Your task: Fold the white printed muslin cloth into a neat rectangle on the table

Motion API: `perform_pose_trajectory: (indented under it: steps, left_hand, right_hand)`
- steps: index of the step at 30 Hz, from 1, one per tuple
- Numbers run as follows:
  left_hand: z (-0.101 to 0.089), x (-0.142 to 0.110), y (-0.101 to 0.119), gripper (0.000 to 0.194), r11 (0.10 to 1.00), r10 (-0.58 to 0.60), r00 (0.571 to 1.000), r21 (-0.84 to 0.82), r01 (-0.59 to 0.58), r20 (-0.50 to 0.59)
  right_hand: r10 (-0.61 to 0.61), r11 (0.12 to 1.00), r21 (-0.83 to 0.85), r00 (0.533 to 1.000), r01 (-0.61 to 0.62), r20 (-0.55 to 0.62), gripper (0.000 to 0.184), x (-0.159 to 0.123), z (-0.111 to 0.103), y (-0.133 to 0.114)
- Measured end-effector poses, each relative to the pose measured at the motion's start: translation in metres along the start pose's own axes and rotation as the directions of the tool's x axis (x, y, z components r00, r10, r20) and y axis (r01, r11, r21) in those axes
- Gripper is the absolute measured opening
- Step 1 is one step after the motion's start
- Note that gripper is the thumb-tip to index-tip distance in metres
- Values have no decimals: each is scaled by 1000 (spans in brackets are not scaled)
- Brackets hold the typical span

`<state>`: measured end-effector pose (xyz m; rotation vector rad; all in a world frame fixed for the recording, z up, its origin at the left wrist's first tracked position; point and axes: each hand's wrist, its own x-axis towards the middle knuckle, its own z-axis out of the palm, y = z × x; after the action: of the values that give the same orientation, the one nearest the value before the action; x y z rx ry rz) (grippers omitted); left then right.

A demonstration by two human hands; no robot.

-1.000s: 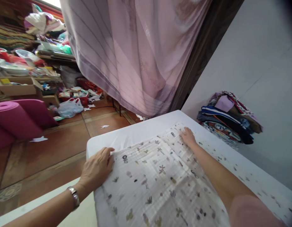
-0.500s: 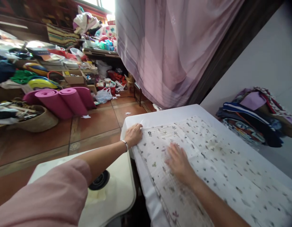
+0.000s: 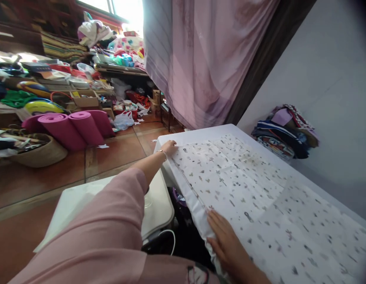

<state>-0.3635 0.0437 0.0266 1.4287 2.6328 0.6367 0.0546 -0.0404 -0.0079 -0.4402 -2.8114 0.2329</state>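
Note:
A thin white cloth (image 3: 230,189) printed with small plant-like motifs lies spread over a white-covered table (image 3: 197,135). At its far left corner my left hand (image 3: 170,147) is closed on the cloth's edge, the fingers bent; a bracelet circles the wrist. My right hand (image 3: 227,240) rests flat near the cloth's left edge, much closer to me, with its fingers stretched out and its thumb toward the table's side. Under that hand the edge is partly hidden.
A white stool-like surface (image 3: 159,201) stands left of the table, partly behind my sleeve. Folded clothes (image 3: 285,132) are piled by the right wall. A pink curtain (image 3: 206,63) hangs beyond the table. Pink rolled mats (image 3: 61,130) and a woven basket (image 3: 42,152) sit on the tiled floor.
My right hand has swept from the cloth's middle back toward me to its left edge. The cloth lies flatter. My left hand stays at the corner, and the view has shifted.

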Motion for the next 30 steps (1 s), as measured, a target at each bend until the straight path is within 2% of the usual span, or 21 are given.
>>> perform_pose_trajectory:
  steps: [3, 5, 6, 7, 8, 10, 11, 12, 15, 18, 20, 24, 30]
  left_hand:
    - [-5, -23, 15, 27, 995, 94, 994, -19, -95, -48]
    - [-3, -51, 28, 23, 970, 239, 970, -45, -240, -36]
    - [-1, -67, 35, 20, 936, 346, 938, -66, -346, -6]
    - [1, -82, 41, 17, 886, 459, 888, -92, -455, 32]
    - [4, -97, 47, 16, 810, 584, 809, -120, -574, 73]
    - [9, -122, 54, 15, 670, 742, 659, -146, -728, 122]
    - [11, -131, 56, 16, 623, 782, 608, -146, -769, 135]
    - [11, -137, 56, 17, 601, 799, 584, -139, -787, 141]
    - [10, -144, 56, 20, 567, 822, 549, -127, -814, 152]
    - [8, -143, 55, 22, 512, 856, 493, -127, -849, 156]
    - [8, -141, 55, 22, 493, 867, 473, -121, -862, 158]
    - [9, -140, 60, 21, 492, 864, 472, -92, -866, 174]
    - [8, -137, 61, 19, 486, 863, 461, -91, -869, 205]
  right_hand:
    - [120, 993, 24, 985, -118, -126, 40, -19, -8, 2]
    - [191, 982, 35, 972, -188, -139, 32, -25, -13, 3]
    - [214, 977, 35, 969, -211, -124, 29, -26, -15, 2]
    - [232, 973, 29, 967, -230, -107, 27, -27, -17, 1]
    - [248, 969, 18, 964, -247, -92, 25, -27, -18, 0]
    - [280, 960, -8, 956, -281, -85, 23, -26, -20, -4]
    - [292, 955, -21, 952, -295, -91, 22, -26, -20, -5]
    - [301, 952, -34, 949, -305, -98, 21, -26, -20, -7]
    - [309, 945, -76, 945, -318, -106, 20, -27, -18, -9]
    - [316, 937, -121, 944, -326, -96, 21, -27, -17, -11]
    - [325, 933, -137, 942, -334, -83, 23, -27, -17, -13]
    - [358, 923, -119, 931, -365, -76, 23, -25, -18, -15]
    - [466, 883, -32, 883, -468, -61, 22, -18, -21, -14]
